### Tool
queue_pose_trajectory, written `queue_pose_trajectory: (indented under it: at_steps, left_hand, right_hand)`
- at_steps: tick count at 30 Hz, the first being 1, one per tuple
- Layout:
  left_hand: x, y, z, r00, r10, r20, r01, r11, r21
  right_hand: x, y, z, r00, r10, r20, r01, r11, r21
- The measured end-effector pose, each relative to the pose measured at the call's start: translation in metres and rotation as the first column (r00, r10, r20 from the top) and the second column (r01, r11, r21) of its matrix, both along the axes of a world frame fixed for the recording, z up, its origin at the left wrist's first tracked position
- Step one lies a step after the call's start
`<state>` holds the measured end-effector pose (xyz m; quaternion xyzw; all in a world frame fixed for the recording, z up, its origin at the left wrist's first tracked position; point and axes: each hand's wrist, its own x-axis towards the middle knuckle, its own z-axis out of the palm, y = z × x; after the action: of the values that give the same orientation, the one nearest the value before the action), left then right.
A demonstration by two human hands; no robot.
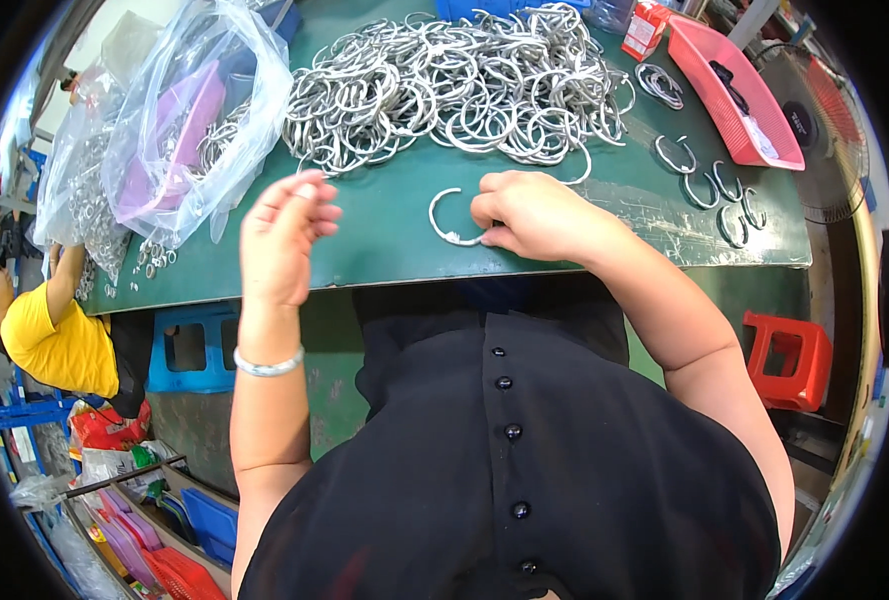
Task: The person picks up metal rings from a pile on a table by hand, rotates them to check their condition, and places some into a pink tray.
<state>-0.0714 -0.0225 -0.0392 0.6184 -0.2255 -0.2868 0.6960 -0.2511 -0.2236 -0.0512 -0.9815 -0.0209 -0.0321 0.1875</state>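
My right hand (535, 215) pinches one end of an open, C-shaped silver metal bangle (435, 222) just above the green table. To its left, my left hand (287, 235) is raised near the pile's front edge, fingers curled and thumb pressed to them. Whether something small sits in that pinch I cannot make out. Beyond both hands lies a big tangled heap of similar silver bangles (465, 85). Several separate open bangles (702, 190) rest on the right side of the table.
On the left, a clear plastic bag (250, 185) surrounds a purple basket (170, 150), near small loose rings (150, 262). A pink basket (720, 90) and a fan (815, 140) stand at the right. A red stool (790, 360) and a person in yellow (60, 340) flank the table.
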Motion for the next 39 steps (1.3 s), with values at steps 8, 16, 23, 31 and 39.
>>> queue_pose_trajectory:
  at_steps: [8, 16, 23, 31, 39]
  left_hand:
    - [-0.04, -0.017, -0.024, 0.976, -0.192, -0.099, 0.21, 0.948, 0.237]
    - [-0.053, -0.017, -0.022, 0.923, -0.305, -0.234, 0.349, 0.92, 0.179]
    - [-0.066, -0.013, -0.01, 0.936, -0.259, -0.24, 0.267, 0.964, -0.002]
    - [-0.069, -0.012, -0.007, 0.938, -0.269, -0.22, 0.263, 0.963, -0.054]
    - [-0.068, -0.012, -0.008, 0.927, -0.276, -0.255, 0.264, 0.961, -0.078]
  right_hand:
    - [-0.01, 0.011, -0.01, 0.997, 0.046, 0.055, -0.049, 0.997, 0.051]
    - [-0.021, 0.019, 0.0, 0.904, 0.18, 0.389, -0.192, 0.981, -0.009]
    - [-0.029, 0.017, -0.005, 0.878, -0.147, 0.455, -0.08, 0.893, 0.442]
    - [-0.034, 0.023, -0.009, 0.941, -0.33, 0.07, 0.075, 0.409, 0.91]
    - [-0.033, 0.023, -0.002, 0.955, -0.295, -0.028, 0.115, 0.283, 0.952]
